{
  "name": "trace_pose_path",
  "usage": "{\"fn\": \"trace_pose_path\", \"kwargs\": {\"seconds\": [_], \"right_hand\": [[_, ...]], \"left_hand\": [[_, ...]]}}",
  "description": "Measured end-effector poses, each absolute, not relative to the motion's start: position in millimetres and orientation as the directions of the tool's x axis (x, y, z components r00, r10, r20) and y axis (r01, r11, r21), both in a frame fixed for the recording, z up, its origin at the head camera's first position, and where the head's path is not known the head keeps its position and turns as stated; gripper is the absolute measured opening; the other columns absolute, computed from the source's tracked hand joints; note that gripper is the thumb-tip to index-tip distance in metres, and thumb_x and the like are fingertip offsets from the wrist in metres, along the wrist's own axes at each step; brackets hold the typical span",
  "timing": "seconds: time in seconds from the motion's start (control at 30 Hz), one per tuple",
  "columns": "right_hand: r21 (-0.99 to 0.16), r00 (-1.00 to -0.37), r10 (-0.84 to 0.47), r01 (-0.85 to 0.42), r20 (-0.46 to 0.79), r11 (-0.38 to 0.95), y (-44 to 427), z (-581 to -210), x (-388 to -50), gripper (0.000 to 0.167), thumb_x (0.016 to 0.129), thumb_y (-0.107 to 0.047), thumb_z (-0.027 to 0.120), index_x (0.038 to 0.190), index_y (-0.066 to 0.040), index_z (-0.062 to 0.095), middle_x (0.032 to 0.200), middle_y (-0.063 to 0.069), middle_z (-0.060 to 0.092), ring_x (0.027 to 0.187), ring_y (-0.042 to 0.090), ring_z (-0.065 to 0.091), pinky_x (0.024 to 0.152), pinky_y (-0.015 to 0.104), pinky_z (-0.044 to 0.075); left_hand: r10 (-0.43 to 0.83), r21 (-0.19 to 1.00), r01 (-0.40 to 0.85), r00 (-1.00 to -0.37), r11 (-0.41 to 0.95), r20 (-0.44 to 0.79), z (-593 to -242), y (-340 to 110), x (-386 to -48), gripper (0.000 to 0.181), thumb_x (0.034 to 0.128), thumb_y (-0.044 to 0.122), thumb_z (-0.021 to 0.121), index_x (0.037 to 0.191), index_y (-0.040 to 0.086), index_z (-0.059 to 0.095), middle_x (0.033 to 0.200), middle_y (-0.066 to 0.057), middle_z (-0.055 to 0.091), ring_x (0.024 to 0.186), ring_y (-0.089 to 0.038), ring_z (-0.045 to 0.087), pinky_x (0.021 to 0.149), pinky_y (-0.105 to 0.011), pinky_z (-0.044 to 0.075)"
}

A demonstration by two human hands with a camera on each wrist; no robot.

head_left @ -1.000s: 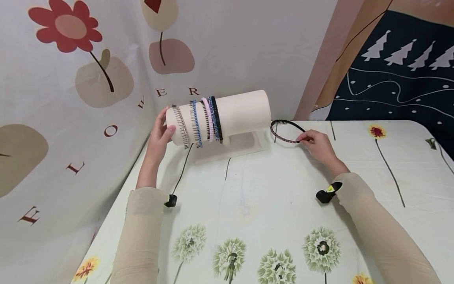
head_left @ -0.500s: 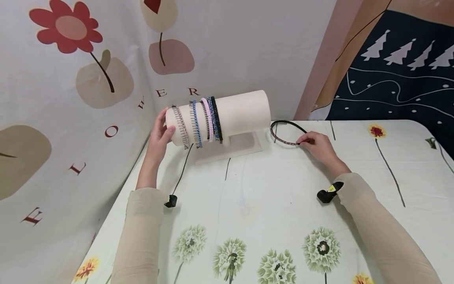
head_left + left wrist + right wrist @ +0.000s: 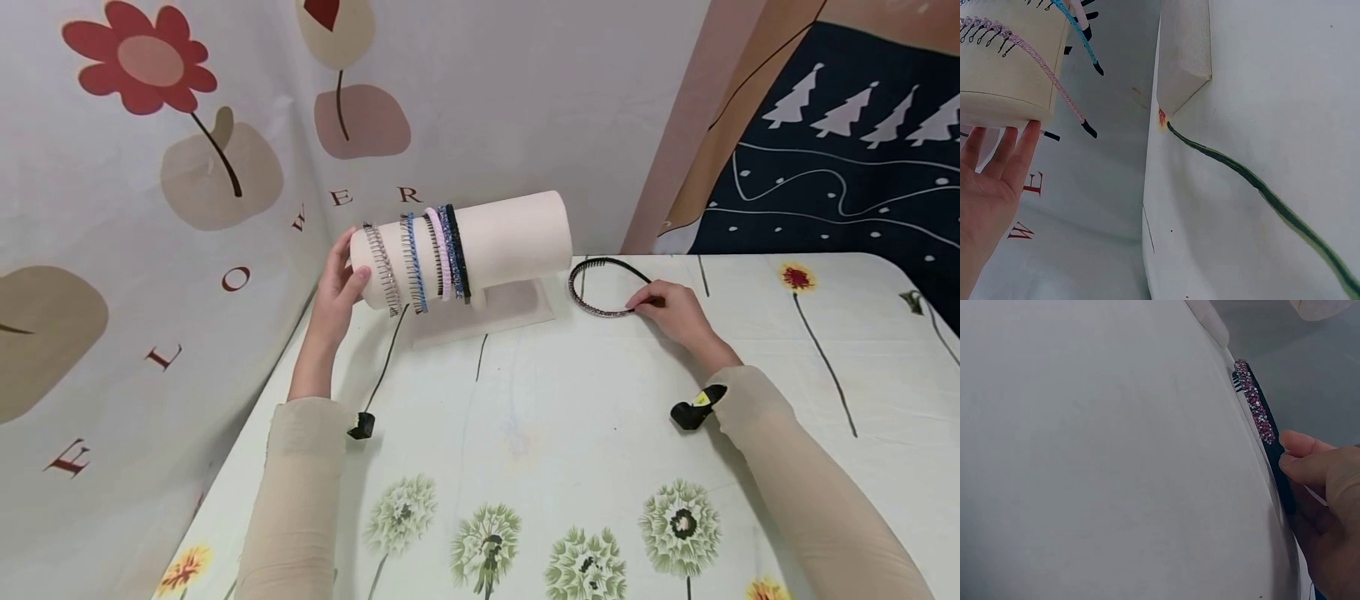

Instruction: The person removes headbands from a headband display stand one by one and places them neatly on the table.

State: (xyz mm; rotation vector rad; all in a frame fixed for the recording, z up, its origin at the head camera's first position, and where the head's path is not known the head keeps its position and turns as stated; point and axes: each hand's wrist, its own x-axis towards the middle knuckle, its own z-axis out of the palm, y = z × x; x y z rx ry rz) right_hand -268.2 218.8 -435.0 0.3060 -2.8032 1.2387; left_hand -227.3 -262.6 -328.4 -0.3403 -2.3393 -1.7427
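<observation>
A cream cylindrical headband stand (image 3: pixel 517 237) lies sideways on its base. My left hand (image 3: pixel 330 304) touches its left end; in the left wrist view, straight fingers (image 3: pixel 1024 153) press the rim of that end. Around the cylinder sit a pinkish beaded headband (image 3: pixel 384 271), a blue one (image 3: pixel 415 265), a lilac one (image 3: pixel 444 257) and, close against each other, a dark blue glittery one and a black one. To the right of the stand, my right hand (image 3: pixel 678 312) pinches one end of a black toothed headband (image 3: pixel 1257 409) with pink and silver beads. Its loop is near the cloth.
A white cloth (image 3: pixel 555 400) printed with flowers covers the table. The stand's pale flat base (image 3: pixel 517 312) rests on it. Behind rises a printed fabric backdrop (image 3: pixel 525 100), with a dark panel of white trees (image 3: pixel 840 167) at right. Each wrist wears a small black camera (image 3: pixel 688 414).
The beaded headband in my right hand has tilted, its loop swinging slightly downward and toward me. The right hand has barely shifted. My left hand and the stand keep their places.
</observation>
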Motion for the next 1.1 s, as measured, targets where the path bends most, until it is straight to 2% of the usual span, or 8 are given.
{"fn": "trace_pose_path", "kwargs": {"seconds": [0.33, 0.57, 0.67, 0.9, 1.1], "right_hand": [[-0.734, -0.981, -0.135, -0.196, 0.142, 0.650, 220.8, -435.5, -267.3, 0.012, 0.093, -0.002, 0.063, 0.102, 0.000, 0.071, 0.110, 0.022, 0.069, 0.100, 0.026, 0.060, 0.081, 0.014, 0.039], [-0.761, -0.979, -0.131, -0.204, 0.157, 0.616, 222.4, -432.3, -266.6, 0.012, 0.094, -0.002, 0.063, 0.102, 0.002, 0.071, 0.111, 0.023, 0.069, 0.085, -0.005, 0.054, 0.076, 0.007, 0.039], [-0.767, -0.979, -0.128, -0.202, 0.157, 0.608, 223.4, -431.9, -266.6, 0.012, 0.094, -0.002, 0.063, 0.102, 0.003, 0.070, 0.111, 0.024, 0.069, 0.081, -0.013, 0.051, 0.075, 0.005, 0.039], [-0.780, -0.984, -0.127, -0.179, 0.128, 0.600, 223.7, -428.5, -266.7, 0.014, 0.095, -0.004, 0.062, 0.105, 0.003, 0.069, 0.113, 0.024, 0.068, 0.083, -0.010, 0.051, 0.076, 0.005, 0.040], [-0.790, -0.981, -0.131, -0.191, 0.141, 0.583, 223.2, -424.4, -265.5, 0.015, 0.095, -0.007, 0.063, 0.105, 0.003, 0.070, 0.113, 0.024, 0.068, 0.084, -0.009, 0.052, 0.076, 0.005, 0.040]], "left_hand": [[0.061, 0.910, 0.301, -0.953, 0.285, 0.296, -327.7, -262.6, -226.5, 0.062, 0.1013, 0.017, 0.046, 0.158, 0.014, 0.022, 0.159, -0.013, 0.031, 0.112, -0.004, 0.054, 0.083, -0.018, 0.050], [0.058, 0.913, 0.296, -0.955, 0.280, 0.291, -328.6, -263.5, -226.7, 0.062, 0.1011, 0.020, 0.046, 0.158, 0.017, 0.023, 0.160, -0.012, 0.031, 0.113, -0.003, 0.053, 0.086, -0.019, 0.049], [0.055, 0.911, 0.299, -0.954, 0.283, 0.296, -335.6, -267.9, -232.9, 0.061, 0.1013, 0.020, 0.046, 0.158, 0.021, 0.023, 0.160, -0.010, 0.031, 0.114, -0.004, 0.053, 0.085, -0.019, 0.049], [0.043, 0.904, 0.304, -0.951, 0.300, 0.305, -348.9, -275.9, -244.3, 0.062, 0.1015, 0.025, 0.048, 0.158, 0.025, 0.022, 0.161, -0.002, 0.032, 0.117, -0.008, 0.053, 0.085, -0.021, 0.050], [0.044, 0.906, 0.296, -0.954, 0.301, 0.297, -346.4, -274.6, -242.4, 0.063, 0.1015, 0.024, 0.048, 0.159, 0.024, 0.022, 0.162, -0.003, 0.030, 0.117, -0.006, 0.052, 0.086, -0.020, 0.049]]}}
